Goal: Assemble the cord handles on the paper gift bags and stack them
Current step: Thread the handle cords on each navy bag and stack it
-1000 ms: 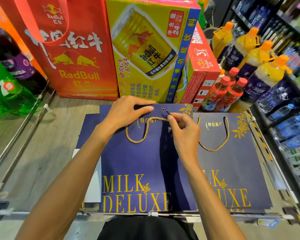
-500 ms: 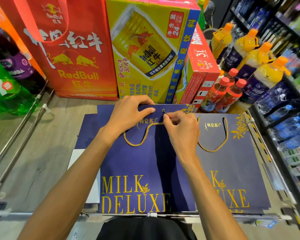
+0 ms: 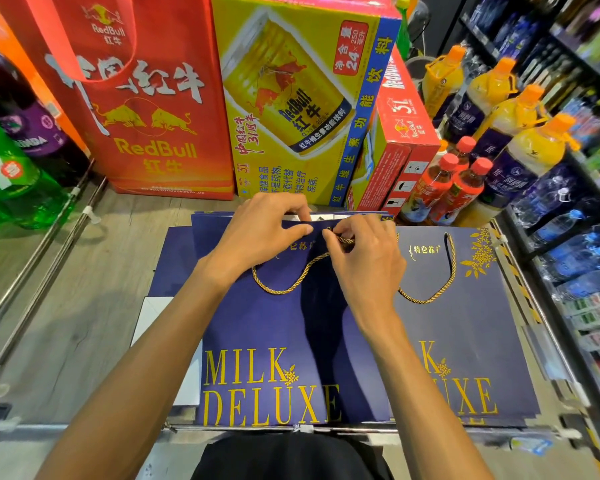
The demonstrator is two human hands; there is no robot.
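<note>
**Feeding the cord end into the bag's handle hole**

The front bag (image 3: 257,327) lies flat on the shelf (image 3: 84,289), print side up, with its mouth at the far edge. It overlaps a second bag (image 3: 482,323) on the right, whose handle (image 3: 430,299) already hangs in a loop from near its top edge. The left hand (image 3: 260,233) grips the front bag's top rim, thumb on the front panel and fingers curled over the edge, so the mouth is held slightly parted. The right hand (image 3: 368,261) pinches the gold cord (image 3: 284,287) near its end, just below that rim. The rest of the cord sags in a loop across the panel toward the left wrist.

This looks like the threading step. To do it well, pinch close to the tip so the twisted cord neither buckles nor frays. Steady the panel with the left thumb right beside the hole, and push the tip straight through. The parted mouth leaves room to reach inside and pull the end through to secure it. The neighbour's handle is a good guide for loop length.

The hole and the cord tip are hidden under the right fingers. The cord's other end runs under the left hand, so whether it is already fixed cannot be told. More navy sheets lie beneath and behind the front bag, but their number is unclear.
</note>
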